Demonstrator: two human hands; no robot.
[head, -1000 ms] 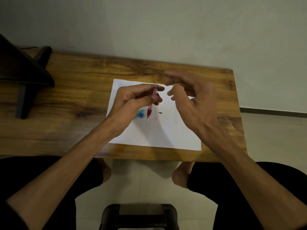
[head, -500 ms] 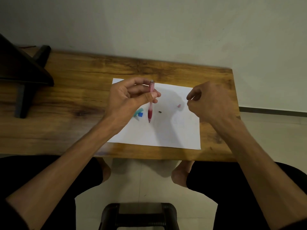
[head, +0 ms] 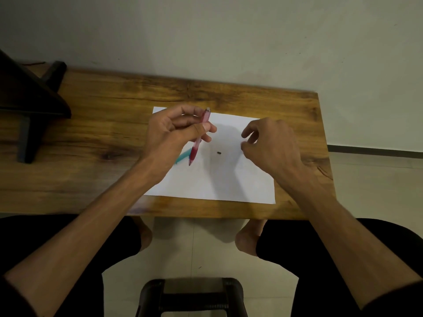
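Since the earlier frame the right hand [head: 272,145] has slid left, further over the paper [head: 217,179]. A small pink bit that lay there is now hidden behind its thumb. The left hand [head: 174,131] and the pen [head: 195,152] have hardly moved.

Head view: the pen is just left of the middle of the frame, held up above the paper. It leans, with its top toward the wall and its tip pointing down. The left grip is closed on it, thumb on one side and curled fingers on the other. The red lower half hangs free below the hand.

The right grip, right of the middle, is partly open. Its finger and thumb are bent and stand apart, and I see nothing between them. I cannot tell if the thumb touches the pink bit.

A tiny dark bit [head: 219,153] lies on the paper between the hands and touches neither. A teal thing [head: 182,157] peeks out from under the left hand, just beside the pen tip. The paper lies on the wooden counter [head: 103,133]. A black stand [head: 29,94] is at the upper left and a dark stool [head: 192,294] is at the bottom.

I think the pen is being taken apart or put together, and the step now is picking up a small part. Next the right finger and thumb should close softly on it, lift it and bring it to the pen. It is tiny, so it could slip or roll away.
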